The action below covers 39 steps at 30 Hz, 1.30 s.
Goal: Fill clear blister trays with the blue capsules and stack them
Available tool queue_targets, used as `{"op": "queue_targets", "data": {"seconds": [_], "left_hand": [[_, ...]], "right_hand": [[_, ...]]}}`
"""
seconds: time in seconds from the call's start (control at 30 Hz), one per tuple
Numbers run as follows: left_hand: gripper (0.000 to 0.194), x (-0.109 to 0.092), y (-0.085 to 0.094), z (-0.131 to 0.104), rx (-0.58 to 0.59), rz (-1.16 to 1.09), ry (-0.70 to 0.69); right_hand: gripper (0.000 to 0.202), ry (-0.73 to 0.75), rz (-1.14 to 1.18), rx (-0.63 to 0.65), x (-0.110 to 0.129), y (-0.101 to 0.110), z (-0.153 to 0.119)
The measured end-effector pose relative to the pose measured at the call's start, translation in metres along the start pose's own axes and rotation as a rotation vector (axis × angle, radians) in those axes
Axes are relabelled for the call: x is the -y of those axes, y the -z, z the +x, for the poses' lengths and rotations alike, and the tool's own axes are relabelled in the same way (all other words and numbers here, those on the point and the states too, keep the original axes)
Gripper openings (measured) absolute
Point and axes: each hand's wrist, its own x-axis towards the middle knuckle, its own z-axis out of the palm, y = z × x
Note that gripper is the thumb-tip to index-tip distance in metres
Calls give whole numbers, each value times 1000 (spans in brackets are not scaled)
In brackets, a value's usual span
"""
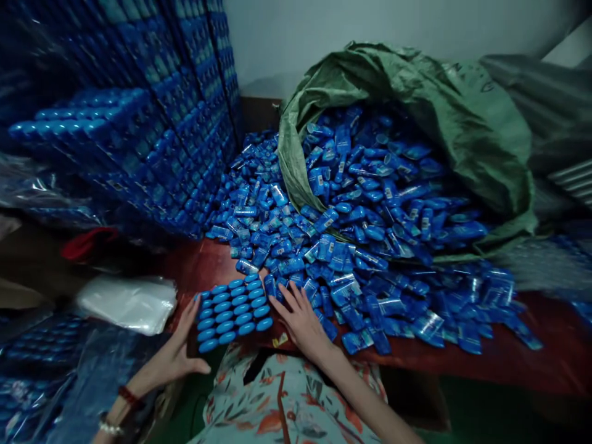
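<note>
A neat block of small blue bottles (224, 322) stands upright in rows at the front edge of the red table, rounded blue tops facing up. Along its left side lies my left hand (182, 348), fingers stretched and thumb apart, fingertips at the back left corner. My right hand (300, 320) is spread on the other side, its fingertips by the block's right edge and the nearest loose bottles. Neither hand is closed around anything. Loose blue bottles (337, 253) with printed labels lie in a large heap behind and to the right.
A green woven sack (490, 135) lies on its side, spilling bottles onto the table (198, 262). Tall stacks of packed blue bottles (152, 123) rise at the left. Clear plastic bags (127, 302) lie left of the block, and wrapped packs (41, 376) sit lower left.
</note>
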Motion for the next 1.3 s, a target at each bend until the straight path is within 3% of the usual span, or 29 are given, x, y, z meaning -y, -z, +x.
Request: {"op": "queue_targets", "data": {"seconds": [0.1,0.27,0.37,0.53,0.7,0.8,0.9,0.97,1.03,1.13,1.23,1.3], "left_hand": [[101,-10,-14,8,-39,66,-2],[97,-28,-20,25,-13,-2,-27],[107,-34,-41,33,9,-25,16],[107,-41,-73,47,10,14,-98],[103,-53,-61,60,71,70,-170],[107,-59,-50,67,136,97,-172],[122,-58,-44,66,178,70,-164],[128,-56,-39,59,177,-8,-156],[114,-52,-31,50,131,-161,-129],[77,-48,-17,38,-103,-345,-28],[64,-58,-12,31,-338,-256,31],[63,-77,-22,29,-404,-88,-61]], "right_hand": [[56,72,-128,70,-12,-4,34],[43,171,-167,27,-36,28,81],[38,214,-87,7,-48,45,90],[30,204,138,-95,-61,46,87],[17,-4,360,-243,-58,47,91],[22,-153,552,-378,-43,58,92],[27,-280,871,-449,-28,70,77],[30,-380,1061,-409,-21,74,55],[32,-477,1173,-352,-19,71,29],[35,-600,1193,-410,-22,61,-6],[35,-602,978,-557,-24,51,-17],[31,-512,708,-593,-24,47,-8]]}}
